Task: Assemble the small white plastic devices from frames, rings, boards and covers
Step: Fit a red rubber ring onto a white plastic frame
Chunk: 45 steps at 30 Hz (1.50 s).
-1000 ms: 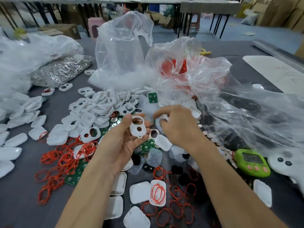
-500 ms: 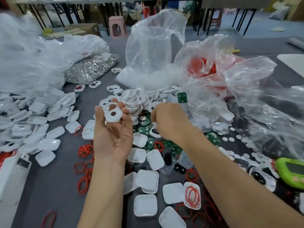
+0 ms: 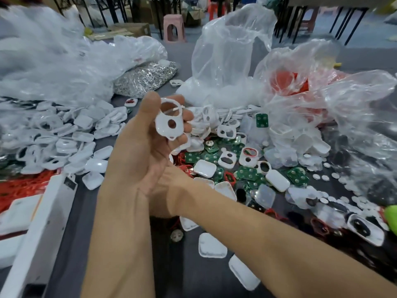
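My left hand [image 3: 144,153] is raised over the table, palm toward me, and pinches a white plastic frame [image 3: 169,124] with two round holes between thumb and fingertips. My right hand [image 3: 171,190] reaches across under the left wrist; its fingers are hidden behind the left hand. On the dark table lie green boards [image 3: 247,172], red rings [image 3: 19,186], white covers [image 3: 207,167] and a heap of white frames [image 3: 64,145].
Clear plastic bags [image 3: 227,50] stand at the back, one with red parts [image 3: 287,82] inside. A silver foil bag [image 3: 146,78] lies at back left. A white box [image 3: 38,229] sits at the near left. A green timer [image 3: 392,218] shows at the right edge.
My left hand has lifted the frame higher and turned it. My right hand has left the parts pile and moved down-left beneath the left wrist. The view has swung left.
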Each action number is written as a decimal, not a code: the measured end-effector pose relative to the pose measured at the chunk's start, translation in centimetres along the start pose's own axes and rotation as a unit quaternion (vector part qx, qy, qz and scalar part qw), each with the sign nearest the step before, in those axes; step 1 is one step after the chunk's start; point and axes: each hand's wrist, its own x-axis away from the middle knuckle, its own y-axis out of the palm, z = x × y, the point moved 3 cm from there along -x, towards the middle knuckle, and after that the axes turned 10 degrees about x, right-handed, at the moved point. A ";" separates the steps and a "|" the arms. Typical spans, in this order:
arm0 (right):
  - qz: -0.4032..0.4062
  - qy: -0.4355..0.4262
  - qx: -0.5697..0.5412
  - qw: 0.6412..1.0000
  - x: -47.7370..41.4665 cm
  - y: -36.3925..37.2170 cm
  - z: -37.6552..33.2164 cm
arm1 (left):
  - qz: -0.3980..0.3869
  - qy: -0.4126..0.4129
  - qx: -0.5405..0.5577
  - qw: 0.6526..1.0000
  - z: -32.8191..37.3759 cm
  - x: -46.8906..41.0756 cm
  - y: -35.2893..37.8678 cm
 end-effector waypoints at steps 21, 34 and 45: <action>0.215 0.509 -0.315 0.772 20.3 1.8 10.7 | 0.017 -0.198 0.097 0.975 -11.3 -0.8 4.9; 0.405 0.515 -0.381 0.653 24.5 3.1 10.7 | -0.044 -0.259 0.009 0.965 -15.9 -0.3 5.5; 0.465 0.442 -0.499 0.583 24.1 2.1 9.3 | -0.061 -0.262 -0.021 0.963 -15.1 0.6 5.7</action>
